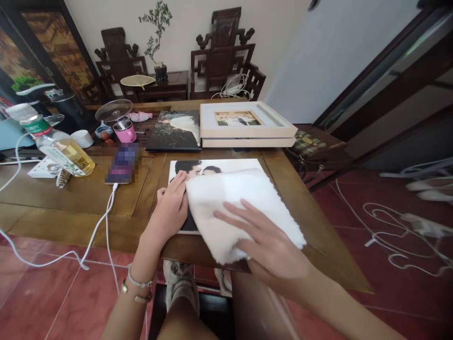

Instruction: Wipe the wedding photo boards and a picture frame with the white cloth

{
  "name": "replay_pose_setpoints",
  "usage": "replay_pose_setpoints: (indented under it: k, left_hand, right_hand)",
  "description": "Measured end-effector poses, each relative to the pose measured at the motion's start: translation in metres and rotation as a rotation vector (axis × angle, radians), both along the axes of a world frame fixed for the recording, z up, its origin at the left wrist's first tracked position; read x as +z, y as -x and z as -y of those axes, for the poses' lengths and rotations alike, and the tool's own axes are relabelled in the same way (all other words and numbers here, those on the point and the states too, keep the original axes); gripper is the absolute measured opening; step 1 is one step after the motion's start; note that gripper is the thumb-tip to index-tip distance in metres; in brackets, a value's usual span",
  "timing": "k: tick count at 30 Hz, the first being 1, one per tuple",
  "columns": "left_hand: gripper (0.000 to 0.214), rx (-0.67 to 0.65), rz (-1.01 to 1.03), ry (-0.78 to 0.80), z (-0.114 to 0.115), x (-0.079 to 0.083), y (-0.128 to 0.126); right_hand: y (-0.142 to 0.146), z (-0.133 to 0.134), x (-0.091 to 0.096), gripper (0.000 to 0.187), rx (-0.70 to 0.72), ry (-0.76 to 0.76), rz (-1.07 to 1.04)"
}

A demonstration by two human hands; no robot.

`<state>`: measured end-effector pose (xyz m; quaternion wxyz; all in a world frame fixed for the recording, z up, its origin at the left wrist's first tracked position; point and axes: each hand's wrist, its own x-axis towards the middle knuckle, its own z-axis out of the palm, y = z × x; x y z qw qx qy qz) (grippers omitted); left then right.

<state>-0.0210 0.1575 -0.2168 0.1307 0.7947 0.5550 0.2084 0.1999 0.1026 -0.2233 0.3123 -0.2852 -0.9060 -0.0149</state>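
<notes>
A photo album (226,164), its cover showing two people's heads, lies near the front edge of the table. White fluffy cloth (212,198) covers much of it and overhangs its right and front sides. My left hand (170,203) rests on the album's left side, fingers stretched out, beside the cloth's edge. On top of the cloth is my right hand (262,236), slightly blurred; its upper fingers are spread, and the lower ones curl at a bunched fold near the front edge. The cloth hides how far that grip reaches.
Behind the album are a dark photo panel (177,132) and stacked framed pictures (247,137). Leftward on the wooden table (148,226) stand a phone (123,163) on a white cable, a pink mug (125,132) and a tilted bottle (67,151). Cables (406,241) lie on the red floor.
</notes>
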Motion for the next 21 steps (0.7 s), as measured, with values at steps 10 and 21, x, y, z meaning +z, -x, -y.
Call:
replay_pose_setpoints:
  k: [10,21]
  left_hand:
    - [0.045,0.009,-0.002,-0.001,0.001,0.0,0.0]
    - [0.045,0.012,-0.005,-0.006,0.004,-0.007,-0.001]
  right_hand:
    - [-0.021,-0.013,0.014,0.035,-0.032,0.056,0.104]
    - [-0.045,-0.091,0.004,0.036,-0.307,0.045,0.234]
